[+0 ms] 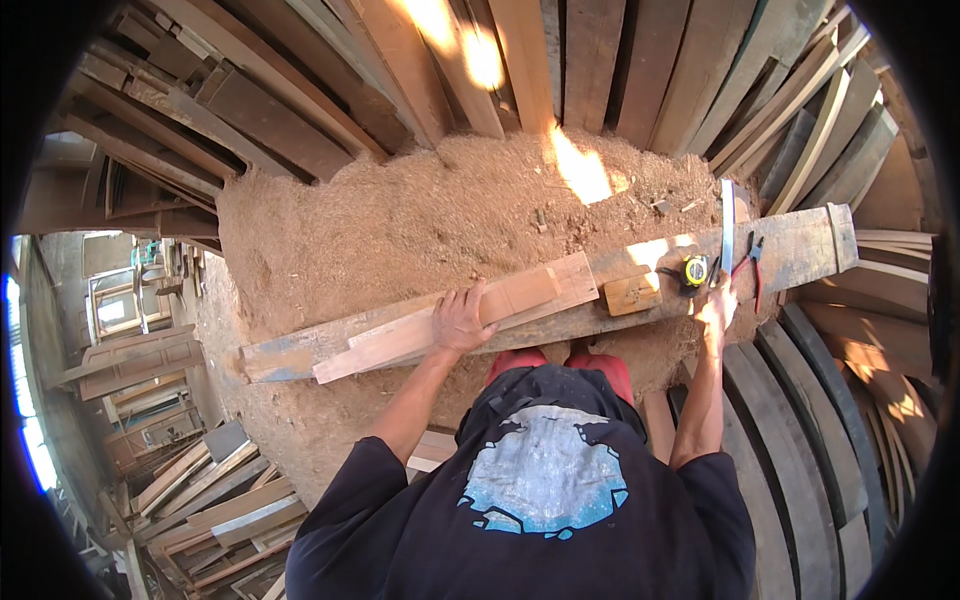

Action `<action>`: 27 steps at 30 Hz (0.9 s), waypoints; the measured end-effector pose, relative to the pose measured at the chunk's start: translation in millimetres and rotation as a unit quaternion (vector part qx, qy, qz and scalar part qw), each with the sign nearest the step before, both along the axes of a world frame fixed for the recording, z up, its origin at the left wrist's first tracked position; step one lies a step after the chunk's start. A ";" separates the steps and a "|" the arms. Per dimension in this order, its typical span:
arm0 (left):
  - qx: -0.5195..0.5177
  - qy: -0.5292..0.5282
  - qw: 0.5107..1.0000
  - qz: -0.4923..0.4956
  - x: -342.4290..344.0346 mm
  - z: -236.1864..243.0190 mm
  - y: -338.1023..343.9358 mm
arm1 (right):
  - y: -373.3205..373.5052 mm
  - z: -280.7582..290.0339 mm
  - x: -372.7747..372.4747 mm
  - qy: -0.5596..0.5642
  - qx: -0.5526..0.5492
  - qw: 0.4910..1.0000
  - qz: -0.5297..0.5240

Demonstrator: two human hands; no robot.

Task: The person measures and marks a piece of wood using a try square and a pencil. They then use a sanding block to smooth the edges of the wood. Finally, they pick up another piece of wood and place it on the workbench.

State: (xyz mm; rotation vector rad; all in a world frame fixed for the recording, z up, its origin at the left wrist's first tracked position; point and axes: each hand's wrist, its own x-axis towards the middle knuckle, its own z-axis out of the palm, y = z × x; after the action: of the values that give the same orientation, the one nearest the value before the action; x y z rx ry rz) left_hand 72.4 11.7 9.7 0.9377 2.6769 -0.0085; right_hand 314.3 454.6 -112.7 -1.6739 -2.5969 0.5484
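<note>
A long pale wooden plank point(520, 295) lies on top of a heavy grey beam point(800, 245) that serves as a bench. My left hand point(462, 320) rests flat on the plank, fingers spread, pressing it down. My right hand point(718, 312) is at the beam's near edge, beside a yellow tape measure point(695, 270); bright sun hides its fingers. A small wood block point(632, 293) sits between plank and tape. A metal square point(727, 225) and red-handled pliers point(755, 265) lie just beyond the right hand.
A big sawdust heap point(420, 210) rises behind the beam. Planks lean against the back wall point(600, 60) and stack at the right point(830, 400). More boards and door frames lie at the lower left point(200, 480).
</note>
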 end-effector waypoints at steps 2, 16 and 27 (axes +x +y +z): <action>-0.001 -0.020 1.000 -0.001 -2.1 -5.1 -3.2 | -20.1 19.5 -17.4 0.052 0.003 0.998 0.043; 0.070 -0.089 0.994 -0.006 -12.9 -15.1 -20.3 | -191.9 120.8 -171.5 0.133 -0.176 0.867 0.447; 0.240 -0.325 0.912 0.070 -86.5 11.0 -31.4 | -197.6 99.9 -219.7 0.056 -0.208 0.867 0.450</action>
State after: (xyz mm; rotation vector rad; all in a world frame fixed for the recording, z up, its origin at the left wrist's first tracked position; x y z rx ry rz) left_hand -14.1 -19.7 20.7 0.6946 2.1241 0.8695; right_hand 94.5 257.1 -12.7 -0.2776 -3.1873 1.2253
